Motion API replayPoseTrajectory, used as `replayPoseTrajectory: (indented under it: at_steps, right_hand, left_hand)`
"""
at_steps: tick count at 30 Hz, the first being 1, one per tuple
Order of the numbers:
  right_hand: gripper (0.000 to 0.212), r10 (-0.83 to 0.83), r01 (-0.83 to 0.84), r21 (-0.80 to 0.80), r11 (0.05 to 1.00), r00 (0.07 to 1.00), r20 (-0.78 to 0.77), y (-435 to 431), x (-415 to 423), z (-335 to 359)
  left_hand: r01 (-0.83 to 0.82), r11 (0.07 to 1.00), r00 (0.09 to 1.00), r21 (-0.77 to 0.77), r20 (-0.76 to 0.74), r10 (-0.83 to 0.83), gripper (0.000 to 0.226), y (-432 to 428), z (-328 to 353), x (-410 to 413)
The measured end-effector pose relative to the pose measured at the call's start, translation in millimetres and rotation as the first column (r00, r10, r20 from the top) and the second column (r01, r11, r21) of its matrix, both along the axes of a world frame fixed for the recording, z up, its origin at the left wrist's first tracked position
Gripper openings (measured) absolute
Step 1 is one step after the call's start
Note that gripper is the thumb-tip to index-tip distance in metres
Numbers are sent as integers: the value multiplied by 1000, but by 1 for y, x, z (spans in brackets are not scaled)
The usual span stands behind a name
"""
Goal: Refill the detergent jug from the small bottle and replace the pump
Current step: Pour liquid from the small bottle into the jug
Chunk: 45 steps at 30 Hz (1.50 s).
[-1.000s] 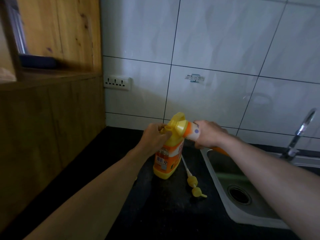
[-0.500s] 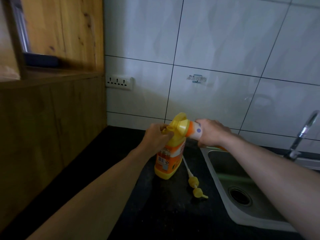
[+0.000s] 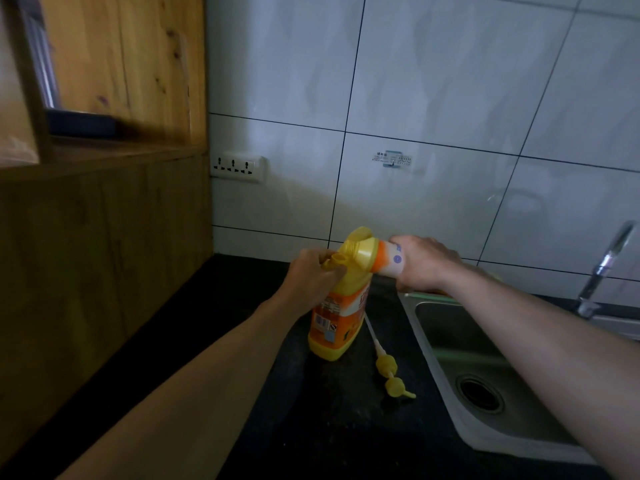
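Mid-frame, the left hand (image 3: 313, 276) grips the jug (image 3: 337, 318) at its neck; the right hand (image 3: 421, 263) clasps the small bottle (image 3: 390, 259), tipped sideways against its mouth. Black counter (image 3: 329, 427), sink (image 3: 446, 344) lower right.

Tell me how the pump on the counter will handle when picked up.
The pump probably feels light: small, thin plastic. Its slim white tube will likely flex if gripped there, so the yellow collar looks the firmer hold. That round collar may let it roll if nudged.

small bottle (image 3: 389, 263) tipped slightly steeper in right hand (image 3: 420, 263) over jug (image 3: 337, 327)
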State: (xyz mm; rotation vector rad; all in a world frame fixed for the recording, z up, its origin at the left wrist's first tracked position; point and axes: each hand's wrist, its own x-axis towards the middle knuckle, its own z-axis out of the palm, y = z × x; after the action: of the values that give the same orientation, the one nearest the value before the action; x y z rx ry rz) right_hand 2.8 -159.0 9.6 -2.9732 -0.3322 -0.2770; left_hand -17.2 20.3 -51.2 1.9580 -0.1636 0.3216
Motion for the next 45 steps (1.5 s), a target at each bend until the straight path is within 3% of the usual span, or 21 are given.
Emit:
replayPoseTrajectory:
  at_steps: [37,45]
  right_hand:
    - [47,-1,-1,-44,999,1000,-29,2,4,-2]
    - [60,9,-12,-31,999,996,-87,1,7,-11]
  left_hand:
    - [2,1000,1000,10,9,-2,36,1,-3,3]
    - [-4,1000,1000,-3,10,4,34,1,-3,2]
